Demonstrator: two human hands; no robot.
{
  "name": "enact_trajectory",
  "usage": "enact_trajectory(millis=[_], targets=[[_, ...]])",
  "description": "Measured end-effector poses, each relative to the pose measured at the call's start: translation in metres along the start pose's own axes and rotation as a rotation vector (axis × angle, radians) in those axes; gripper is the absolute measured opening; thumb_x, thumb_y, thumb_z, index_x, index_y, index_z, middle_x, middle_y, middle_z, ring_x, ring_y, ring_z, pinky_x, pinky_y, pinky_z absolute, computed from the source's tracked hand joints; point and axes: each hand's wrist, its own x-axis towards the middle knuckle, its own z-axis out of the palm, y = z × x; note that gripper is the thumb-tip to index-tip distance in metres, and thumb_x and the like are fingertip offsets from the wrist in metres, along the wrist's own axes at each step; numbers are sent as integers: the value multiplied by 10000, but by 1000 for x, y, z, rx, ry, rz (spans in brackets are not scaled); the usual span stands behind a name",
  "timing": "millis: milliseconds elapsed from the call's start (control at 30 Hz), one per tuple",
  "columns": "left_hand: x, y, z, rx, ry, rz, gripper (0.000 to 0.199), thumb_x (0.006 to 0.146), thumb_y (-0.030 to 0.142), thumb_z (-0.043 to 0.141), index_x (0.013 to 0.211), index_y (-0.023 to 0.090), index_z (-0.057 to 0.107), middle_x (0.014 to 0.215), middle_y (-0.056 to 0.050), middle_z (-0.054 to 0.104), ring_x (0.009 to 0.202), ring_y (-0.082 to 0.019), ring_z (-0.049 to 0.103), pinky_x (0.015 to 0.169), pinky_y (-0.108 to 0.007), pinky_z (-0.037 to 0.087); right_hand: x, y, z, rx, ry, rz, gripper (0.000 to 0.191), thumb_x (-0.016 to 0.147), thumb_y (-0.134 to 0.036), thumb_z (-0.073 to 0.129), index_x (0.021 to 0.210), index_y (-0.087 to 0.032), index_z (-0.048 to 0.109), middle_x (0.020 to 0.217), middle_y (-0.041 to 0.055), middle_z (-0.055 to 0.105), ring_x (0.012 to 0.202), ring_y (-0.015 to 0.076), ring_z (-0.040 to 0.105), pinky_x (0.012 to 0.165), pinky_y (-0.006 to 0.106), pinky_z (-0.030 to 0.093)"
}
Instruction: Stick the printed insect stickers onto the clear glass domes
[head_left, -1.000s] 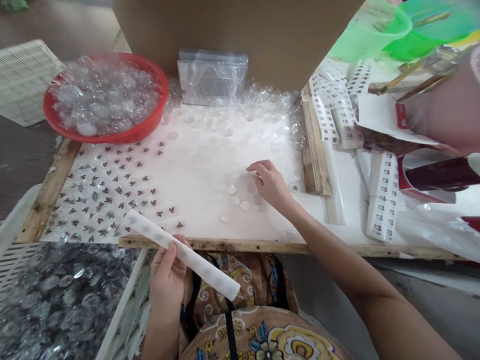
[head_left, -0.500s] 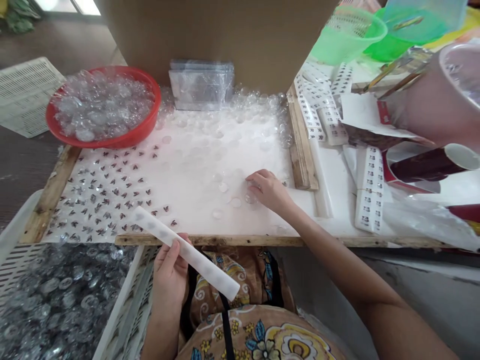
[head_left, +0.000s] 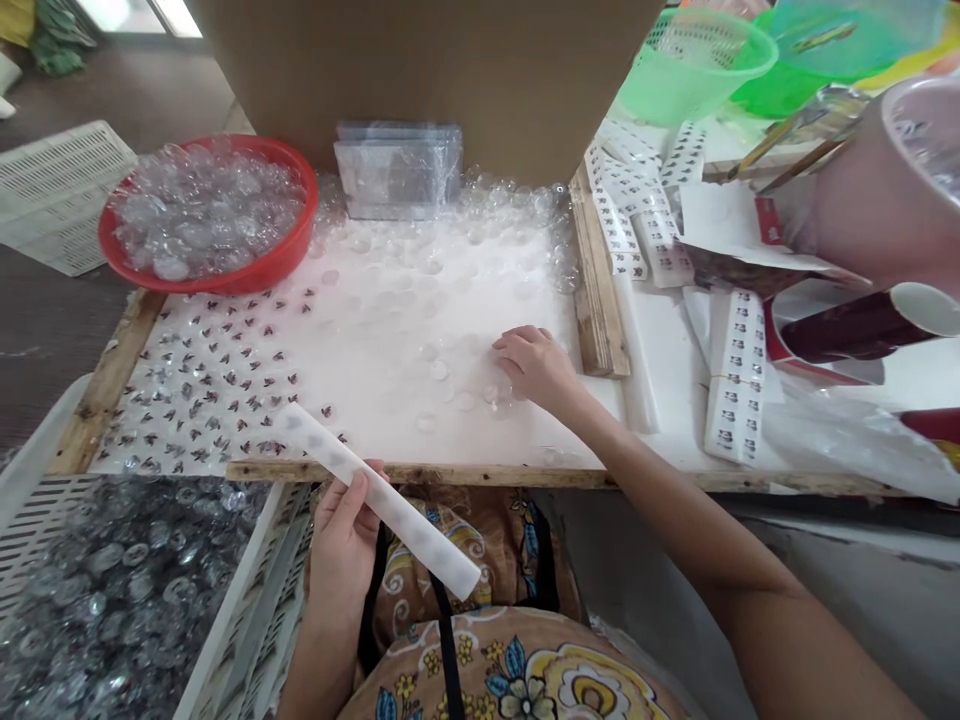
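Observation:
My left hand [head_left: 346, 530] is closed around a long white sticker strip [head_left: 416, 535], thumb on top. The strip slants over the table's front edge, with dark prints showing faintly through it. On the white board [head_left: 360, 400], my right hand [head_left: 536, 368] rests palm down, fingers stretched to the left and a little bent; I see nothing held in it. Small clear plastic discs [head_left: 465, 400] lie beside and below its fingers. To the left, clear pieces with dark printed motifs [head_left: 232, 380] are spread in rows.
A red basin [head_left: 300, 235] of clear discs stands back left, by a clear plastic box [head_left: 397, 175] and a large cardboard box [head_left: 435, 70]. A wooden strip [head_left: 600, 320] borders the right side, with sticker sheets [head_left: 735, 370] beyond. A crate of clear pieces [head_left: 127, 590] sits lower left.
My right hand has shifted slightly, its thumb now tucked lower, and the clear discs near it lie a little differently. The left hand still holds the strip. The view has moved slightly.

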Motion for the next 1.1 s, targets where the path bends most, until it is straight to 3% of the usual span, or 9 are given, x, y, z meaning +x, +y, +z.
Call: enact_trajectory(millis=[133, 233, 500, 767, 933, 1100], targets=[[1, -1, 2, 6, 12, -8, 335, 558, 376, 933, 805, 201, 790, 784, -11, 776, 687, -114, 694, 638, -182, 550, -10, -6, -3, 66, -136, -256, 451, 853, -2, 442, 1140, -233, 701, 1241, 125, 644, 1126, 285, 591, 912, 473, 523], [1, -1, 6, 30, 13, -21, 353, 546, 392, 934, 798, 188, 795, 765, -15, 768, 674, -111, 684, 617, -176, 536, -12, -9, -1, 124, -246, -330, 469, 846, 19, 424, 1106, -231, 723, 1183, 119, 670, 1078, 260, 612, 878, 428, 541], [3, -2, 5, 58, 8, -22, 345, 579, 401, 912, 816, 177, 799, 777, -33, 766, 678, -128, 687, 611, -193, 529, 2, -12, 6, 122, -182, -170, 322, 942, -136, 450, 1074, -212, 734, 1054, 104, 703, 914, 222, 660, 812, 353, 532], [5, -2, 4, 60, 19, -37, 347, 587, 407, 911, 815, 170, 799, 780, -37, 765, 677, -125, 681, 609, -190, 528, -2, -6, 8, 46, -179, -248, 494, 844, 15, 407, 1132, -225, 728, 1109, 113, 686, 982, 253, 637, 786, 380, 547], [5, 0, 10, 63, 13, -63, 376, 545, 421, 930, 791, 168, 801, 732, -25, 750, 639, -109, 660, 581, -175, 522, 5, -33, 13, 126, -123, -241, 398, 919, -75, 451, 1220, -220, 666, 1132, 125, 659, 1039, 263, 623, 882, 415, 537], [3, 0, 8, 53, 3, -40, 347, 574, 412, 924, 797, 175, 803, 758, -28, 757, 665, -113, 668, 600, -178, 532, 22, -58, 33, 38, -224, -279, 253, 933, -182, 580, 1177, -189, 646, 1146, 145, 614, 1007, 273, 590, 844, 400, 506]])
